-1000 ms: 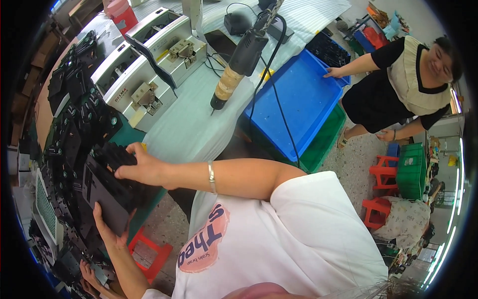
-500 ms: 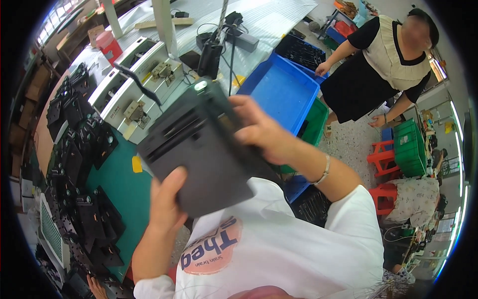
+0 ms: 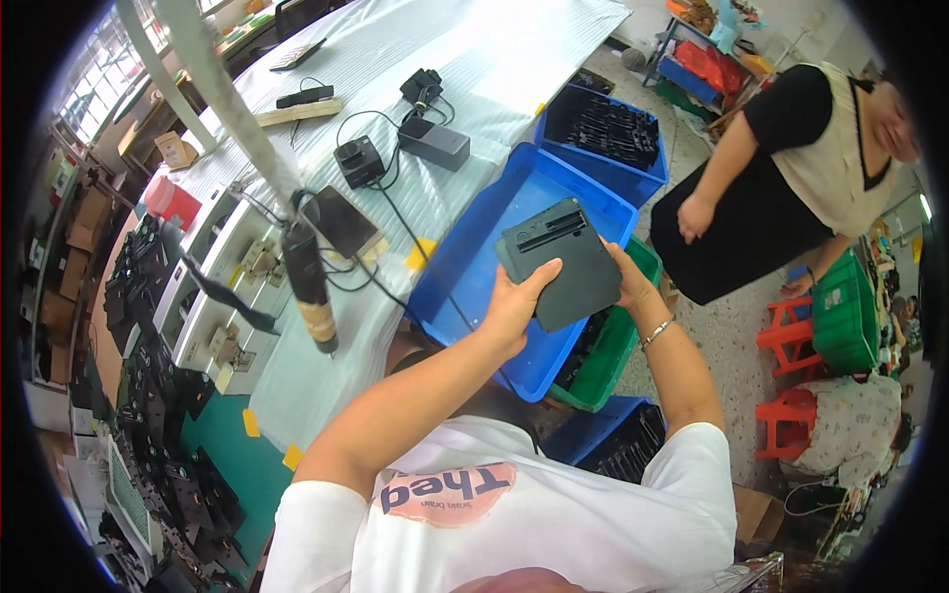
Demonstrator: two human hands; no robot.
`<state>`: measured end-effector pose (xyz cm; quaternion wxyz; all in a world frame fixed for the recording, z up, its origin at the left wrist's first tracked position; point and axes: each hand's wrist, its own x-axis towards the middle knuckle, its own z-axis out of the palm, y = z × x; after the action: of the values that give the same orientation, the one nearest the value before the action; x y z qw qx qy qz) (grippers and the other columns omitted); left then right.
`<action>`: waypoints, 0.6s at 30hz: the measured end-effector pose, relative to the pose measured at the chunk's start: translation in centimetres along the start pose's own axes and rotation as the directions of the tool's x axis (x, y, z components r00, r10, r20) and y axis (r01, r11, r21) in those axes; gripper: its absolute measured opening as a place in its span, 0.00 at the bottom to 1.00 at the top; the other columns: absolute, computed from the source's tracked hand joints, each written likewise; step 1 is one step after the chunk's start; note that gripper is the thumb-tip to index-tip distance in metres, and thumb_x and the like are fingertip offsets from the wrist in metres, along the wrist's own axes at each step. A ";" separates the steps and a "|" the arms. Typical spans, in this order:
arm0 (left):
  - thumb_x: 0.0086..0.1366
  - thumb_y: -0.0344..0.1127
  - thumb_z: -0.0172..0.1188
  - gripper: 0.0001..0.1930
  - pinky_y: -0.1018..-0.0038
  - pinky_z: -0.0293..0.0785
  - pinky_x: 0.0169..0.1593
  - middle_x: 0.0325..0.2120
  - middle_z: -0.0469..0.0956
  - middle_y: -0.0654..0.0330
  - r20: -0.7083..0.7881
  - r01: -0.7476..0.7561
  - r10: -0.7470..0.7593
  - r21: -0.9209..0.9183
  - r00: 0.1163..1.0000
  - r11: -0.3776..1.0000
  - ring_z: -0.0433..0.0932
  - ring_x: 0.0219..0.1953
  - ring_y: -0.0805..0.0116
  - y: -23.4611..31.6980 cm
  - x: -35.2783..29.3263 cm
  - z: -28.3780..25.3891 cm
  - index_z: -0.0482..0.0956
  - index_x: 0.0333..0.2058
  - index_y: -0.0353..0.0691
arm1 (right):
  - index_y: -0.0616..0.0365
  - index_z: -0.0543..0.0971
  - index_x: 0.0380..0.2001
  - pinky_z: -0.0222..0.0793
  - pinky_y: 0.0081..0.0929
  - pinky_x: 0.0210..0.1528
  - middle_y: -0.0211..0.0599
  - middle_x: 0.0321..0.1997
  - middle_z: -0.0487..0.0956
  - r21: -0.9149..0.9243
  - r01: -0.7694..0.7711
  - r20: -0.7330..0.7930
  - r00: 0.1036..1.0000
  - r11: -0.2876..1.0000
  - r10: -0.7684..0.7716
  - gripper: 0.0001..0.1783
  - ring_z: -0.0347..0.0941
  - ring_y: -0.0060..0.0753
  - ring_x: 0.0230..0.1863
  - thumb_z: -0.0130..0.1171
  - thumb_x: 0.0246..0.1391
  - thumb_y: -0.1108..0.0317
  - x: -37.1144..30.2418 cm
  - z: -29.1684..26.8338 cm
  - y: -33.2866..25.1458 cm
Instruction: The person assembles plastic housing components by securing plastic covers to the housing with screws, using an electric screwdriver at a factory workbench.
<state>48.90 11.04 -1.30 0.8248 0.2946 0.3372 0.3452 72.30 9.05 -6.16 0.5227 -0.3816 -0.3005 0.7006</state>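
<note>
Between my two hands is a flat dark grey plastic housing (image 3: 568,272) with slots along its upper end. My left hand (image 3: 521,301) grips its left edge, thumb lying on the face. Around its right edge curls my right hand (image 3: 630,279), its fingers partly hidden behind the part. The housing is tilted and held above the right side of a shallow blue tray (image 3: 484,232), whose visible floor is bare. I cannot tell whether the part touches the tray.
Blue crates of black parts (image 3: 605,128) and a green crate (image 3: 643,341) adjoin the tray. A corded screwdriver (image 3: 308,287) hangs left, before a white machine (image 3: 222,296). Many black parts (image 3: 158,415) cover the green bench. Another person (image 3: 761,188) stands right, near red stools (image 3: 786,420).
Both hands have carried the housing right and away from my body, from near the white machine to over the blue tray. My view has shifted, and the other person appears farther right.
</note>
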 end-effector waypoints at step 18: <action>0.51 0.51 0.72 0.54 0.58 0.66 0.59 0.60 0.57 0.49 -0.322 0.119 -0.123 -0.032 0.939 0.992 0.61 0.63 0.55 -5.4 15.6 -1.8 0.42 0.66 0.48 | 0.45 0.63 0.65 0.65 0.41 0.58 0.38 0.56 0.72 -0.075 -0.251 -0.088 0.966 0.965 0.244 0.37 0.68 0.38 0.56 0.57 0.52 0.48 12.7 -13.1 1.6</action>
<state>57.81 20.31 -11.75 0.7798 0.2077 0.4832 0.3395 80.54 21.07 -17.20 0.4255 -0.4651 -0.2595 0.7316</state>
